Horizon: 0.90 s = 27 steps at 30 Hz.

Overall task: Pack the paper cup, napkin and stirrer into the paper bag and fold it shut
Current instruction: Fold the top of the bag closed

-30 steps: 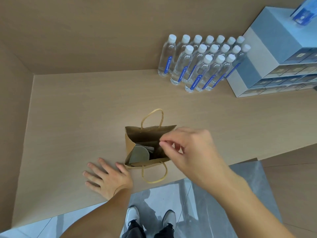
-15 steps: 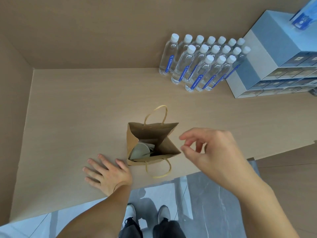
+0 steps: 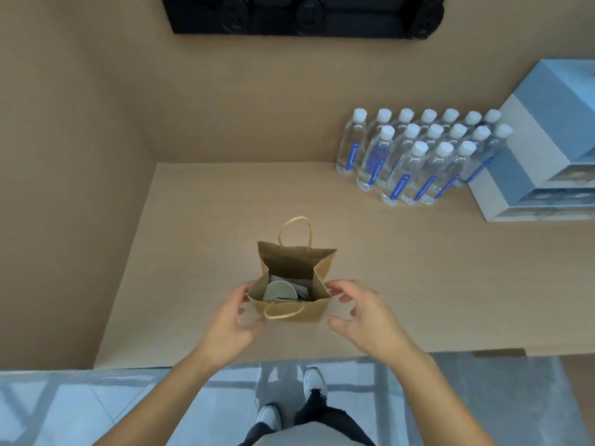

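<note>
The brown paper bag (image 3: 289, 312) stands upright and open near the counter's front edge, one twisted handle up at the back and one hanging over the front. Inside lies the paper cup (image 3: 280, 291), its pale round end showing, with a folded napkin (image 3: 299, 287) beside it. I cannot make out the stirrer. My left hand (image 3: 230, 323) curls around the bag's near left corner, thumb at the rim. My right hand (image 3: 360, 313) is at the near right corner with fingers spread, its index fingertip at the rim.
Several clear water bottles (image 3: 415, 156) with blue labels stand at the back right, next to stacked blue-grey boxes (image 3: 541, 149). A side wall closes the counter (image 3: 199, 239) on the left. A black panel (image 3: 302, 14) hangs on the back wall. My shoes show below the counter's edge.
My left hand has lifted off the counter and taken the bag's left corner. My right hand, which had drawn back from the bag's mouth, has come in to its right corner. The view has tilted up.
</note>
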{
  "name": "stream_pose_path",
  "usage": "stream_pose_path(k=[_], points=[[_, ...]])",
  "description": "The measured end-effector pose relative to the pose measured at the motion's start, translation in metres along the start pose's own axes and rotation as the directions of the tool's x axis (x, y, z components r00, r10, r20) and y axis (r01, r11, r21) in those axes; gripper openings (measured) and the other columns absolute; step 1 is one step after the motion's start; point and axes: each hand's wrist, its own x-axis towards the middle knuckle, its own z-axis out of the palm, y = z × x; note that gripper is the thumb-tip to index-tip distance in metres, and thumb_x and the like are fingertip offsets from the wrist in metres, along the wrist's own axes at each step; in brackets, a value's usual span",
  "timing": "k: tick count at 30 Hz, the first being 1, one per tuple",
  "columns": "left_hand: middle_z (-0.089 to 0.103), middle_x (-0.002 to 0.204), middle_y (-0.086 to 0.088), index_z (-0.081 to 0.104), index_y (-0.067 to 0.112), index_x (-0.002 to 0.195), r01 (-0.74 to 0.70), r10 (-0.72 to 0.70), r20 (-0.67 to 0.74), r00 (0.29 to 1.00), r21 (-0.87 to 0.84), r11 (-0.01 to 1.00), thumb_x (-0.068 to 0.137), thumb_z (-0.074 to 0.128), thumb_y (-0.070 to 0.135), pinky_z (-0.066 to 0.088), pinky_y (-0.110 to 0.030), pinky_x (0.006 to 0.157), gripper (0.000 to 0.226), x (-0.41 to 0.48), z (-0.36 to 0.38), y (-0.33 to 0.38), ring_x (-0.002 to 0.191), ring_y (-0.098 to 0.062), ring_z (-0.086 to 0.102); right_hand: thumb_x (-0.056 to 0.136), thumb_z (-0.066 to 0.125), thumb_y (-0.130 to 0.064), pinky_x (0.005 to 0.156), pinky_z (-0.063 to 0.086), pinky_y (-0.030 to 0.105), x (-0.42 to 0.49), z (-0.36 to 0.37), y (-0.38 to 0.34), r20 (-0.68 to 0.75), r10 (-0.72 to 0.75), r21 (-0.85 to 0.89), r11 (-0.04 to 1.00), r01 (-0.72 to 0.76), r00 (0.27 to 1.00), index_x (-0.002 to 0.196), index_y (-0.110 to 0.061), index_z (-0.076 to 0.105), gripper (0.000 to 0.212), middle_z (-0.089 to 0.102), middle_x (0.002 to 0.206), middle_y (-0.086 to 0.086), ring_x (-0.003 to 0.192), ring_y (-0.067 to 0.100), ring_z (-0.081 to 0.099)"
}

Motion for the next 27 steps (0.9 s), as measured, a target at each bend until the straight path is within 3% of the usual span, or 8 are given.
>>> stream_pose_path(k=[3, 7, 11, 15, 17, 20, 23, 27], points=[[0.06, 0.12, 0.031, 0.05, 0.061, 0.116, -0.074, 0.073, 0.01, 0.997, 0.045, 0.996, 0.073, 0.077, 0.038, 0.046, -0.008, 0.093, 0.056, -0.006, -0.002, 0.036, 0.114, 0.01, 0.054, 0.078, 0.074, -0.033, 0.066, 0.039, 0.005, 0.019, 0.008, -0.005, -0.002, -0.078, 0.086, 0.993, 0.078, 0.997, 0.126, -0.043, 0.052, 0.054, 0.051, 0.099, -0.035, 0.091, -0.018, 0.05], [0.055, 0.126, 0.017, 0.056, 0.052, 0.112, -0.189, 0.196, -0.012, 0.981, 0.203, 0.961, 0.083, 0.073, 0.007, 0.048, -0.034, 0.106, 0.056, 0.002, -0.009, 0.058, 0.12, -0.005, 0.055, 0.084, 0.069, -0.021, 0.069, 0.042, 0.012, 0.041, 0.009, 0.005, -0.013, -0.143, 0.11, 0.984, 0.143, 0.99, 0.121, -0.025, 0.065, 0.038, 0.058, 0.103, -0.011, 0.072, -0.004, 0.052], [0.045, 0.142, 0.015, 0.077, 0.037, 0.1, -0.202, 0.237, -0.061, 0.97, 0.348, 0.916, 0.084, 0.072, 0.002, 0.03, -0.03, 0.115, 0.038, 0.006, -0.017, 0.061, 0.132, -0.006, 0.04, 0.084, 0.073, -0.017, 0.086, 0.044, 0.02, 0.052, 0.004, 0.017, -0.086, -0.141, 0.194, 0.969, 0.155, 0.986, 0.103, -0.028, 0.076, 0.023, 0.045, 0.123, -0.013, 0.099, 0.007, 0.049], [0.075, 0.095, 0.025, 0.076, 0.034, 0.074, -0.193, 0.222, -0.228, 0.948, 0.143, 0.971, 0.075, 0.077, -0.011, 0.052, -0.023, 0.096, 0.046, 0.007, -0.01, 0.064, 0.094, 0.001, 0.07, 0.074, 0.069, 0.007, 0.071, 0.043, 0.004, 0.058, 0.003, 0.016, -0.152, -0.142, 0.297, 0.937, 0.182, 0.978, 0.079, -0.04, 0.073, 0.047, 0.063, 0.099, -0.022, 0.091, 0.004, 0.06], [0.076, 0.074, 0.01, 0.064, 0.02, 0.064, -0.149, 0.141, -0.312, 0.939, -0.002, 0.989, 0.072, 0.074, -0.02, 0.055, -0.036, 0.083, 0.043, 0.011, -0.007, 0.057, 0.077, -0.008, 0.072, 0.071, 0.067, 0.009, 0.061, 0.043, 0.008, 0.06, 0.006, 0.02, -0.191, -0.082, 0.333, 0.932, 0.143, 0.978, 0.062, -0.043, 0.064, 0.052, 0.069, 0.074, -0.02, 0.072, -0.001, 0.061], [0.076, 0.071, 0.005, 0.055, 0.015, 0.068, -0.113, 0.078, -0.335, 0.939, -0.086, 0.99, 0.076, 0.062, -0.026, 0.053, -0.037, 0.077, 0.042, 0.016, -0.004, 0.048, 0.075, -0.014, 0.072, 0.073, 0.068, 0.011, 0.061, 0.047, 0.02, 0.062, 0.009, 0.024, -0.221, 0.027, 0.494, 0.865, 0.088, 0.975, 0.059, -0.03, 0.057, 0.045, 0.071, 0.068, -0.008, 0.065, 0.003, 0.063], [0.077, 0.077, 0.009, 0.081, 0.023, 0.071, -0.235, 0.259, -0.318, 0.912, 0.11, 0.966, 0.078, 0.069, -0.019, 0.054, -0.02, 0.077, 0.043, 0.018, -0.004, 0.05, 0.076, -0.007, 0.073, 0.077, 0.063, 0.019, 0.063, 0.046, 0.015, 0.06, 0.01, 0.024, -0.237, -0.008, 0.529, 0.838, 0.136, 0.971, 0.075, -0.032, 0.075, 0.053, 0.065, 0.073, -0.002, 0.065, 0.001, 0.059], [0.075, 0.098, 0.002, 0.085, 0.016, 0.075, -0.418, 0.515, -0.235, 0.824, 0.361, 0.834, 0.076, 0.072, -0.02, 0.047, -0.006, 0.08, 0.038, 0.021, -0.006, 0.052, 0.084, -0.007, 0.071, 0.077, 0.055, 0.028, 0.068, 0.045, 0.009, 0.06, 0.013, 0.025, -0.266, -0.065, 0.539, 0.817, 0.204, 0.962, 0.067, -0.019, 0.081, 0.054, 0.062, 0.086, 0.011, 0.077, -0.001, 0.059]])
